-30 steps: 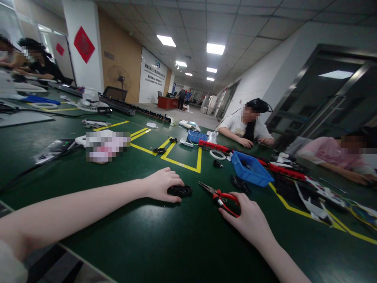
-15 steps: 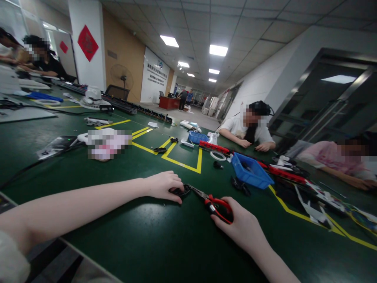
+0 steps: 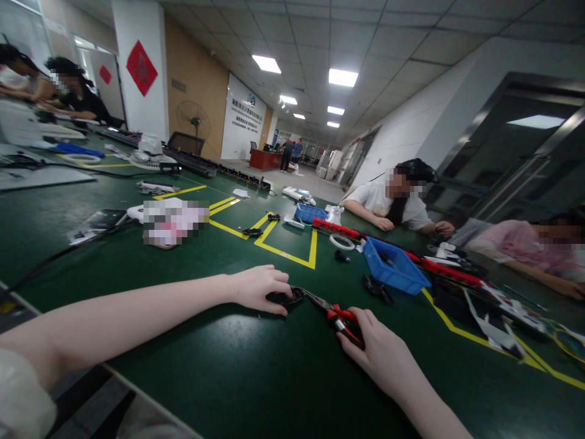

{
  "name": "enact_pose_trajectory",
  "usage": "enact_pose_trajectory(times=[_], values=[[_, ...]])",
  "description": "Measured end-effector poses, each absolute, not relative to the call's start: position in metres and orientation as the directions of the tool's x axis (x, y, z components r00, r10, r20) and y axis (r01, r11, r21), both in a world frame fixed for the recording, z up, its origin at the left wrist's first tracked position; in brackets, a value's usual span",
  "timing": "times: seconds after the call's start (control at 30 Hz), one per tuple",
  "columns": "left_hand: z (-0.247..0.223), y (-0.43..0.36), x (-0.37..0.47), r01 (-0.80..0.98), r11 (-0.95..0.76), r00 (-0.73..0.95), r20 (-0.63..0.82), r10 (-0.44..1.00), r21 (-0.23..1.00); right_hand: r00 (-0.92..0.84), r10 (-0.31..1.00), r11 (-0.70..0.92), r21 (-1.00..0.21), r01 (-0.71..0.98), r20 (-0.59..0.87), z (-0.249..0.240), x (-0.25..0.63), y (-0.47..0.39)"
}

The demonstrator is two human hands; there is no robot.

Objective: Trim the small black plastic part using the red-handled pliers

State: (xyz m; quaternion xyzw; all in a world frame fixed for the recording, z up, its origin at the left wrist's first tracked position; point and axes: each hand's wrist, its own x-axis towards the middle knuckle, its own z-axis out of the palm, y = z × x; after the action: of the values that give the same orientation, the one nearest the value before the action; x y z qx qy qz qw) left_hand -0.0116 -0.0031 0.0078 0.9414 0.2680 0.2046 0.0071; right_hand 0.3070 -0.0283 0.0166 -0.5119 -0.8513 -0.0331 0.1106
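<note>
The left hand (image 3: 265, 289) is clamping a black part (image 3: 297, 295), its fingers curling over the part and holding it at the tabletop (image 3: 256, 378), to the left of the large blue bin (image 3: 397, 281) and nearer the wearer than that bin. The right hand (image 3: 379, 347) is gripping the red-and-black pliers (image 3: 336, 314), in front of the bin on its wearer side. The 2 hands are staying apart, with only the pliers bridging between them.

The change is happening at the pliers. Unlike 1 s ago, the tips are no longer pointing across a gap; they are meeting the part's bin-side end. Unlike 0.5 s ago, the handles are no longer spreading but are lying close together in the right palm. This is suggesting that the pliers are now acting on that end while the left hand is steadying it, though the contact is looking too small to tell whether they are gripping, cutting or merely touching.

Farther out, a dark tangled piece (image 3: 377, 289) is lying just in front of the bin, while a small black piece (image 3: 341, 256) and a white ring (image 3: 342, 249) are resting to its left. Beyond the bin, a co-worker's hand (image 3: 444, 229) is resting farther right than 0.5 s ago
</note>
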Motion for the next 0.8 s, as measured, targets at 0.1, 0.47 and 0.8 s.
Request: enact_pose_trajectory(times=[0.1, 0.47, 0.8], values=[[0.008, -0.003, -0.012, 0.494, -0.863, 0.782, 0.378, 0.495, 0.107, -0.359, 0.908, 0.39, -0.125, 0.912, 0.214, 0.018, 0.304, -0.028], [0.008, -0.003, -0.011, 0.424, -0.87, 0.762, 0.419, 0.493, 0.252, -0.354, 0.861, 0.432, -0.158, 0.888, 0.366, 0.014, 0.317, -0.025], [0.009, -0.004, -0.011, 0.425, -0.849, 0.766, 0.376, 0.522, 0.313, -0.595, 0.514, 0.658, 0.161, 0.736, 0.618, 0.014, 0.312, -0.028]])
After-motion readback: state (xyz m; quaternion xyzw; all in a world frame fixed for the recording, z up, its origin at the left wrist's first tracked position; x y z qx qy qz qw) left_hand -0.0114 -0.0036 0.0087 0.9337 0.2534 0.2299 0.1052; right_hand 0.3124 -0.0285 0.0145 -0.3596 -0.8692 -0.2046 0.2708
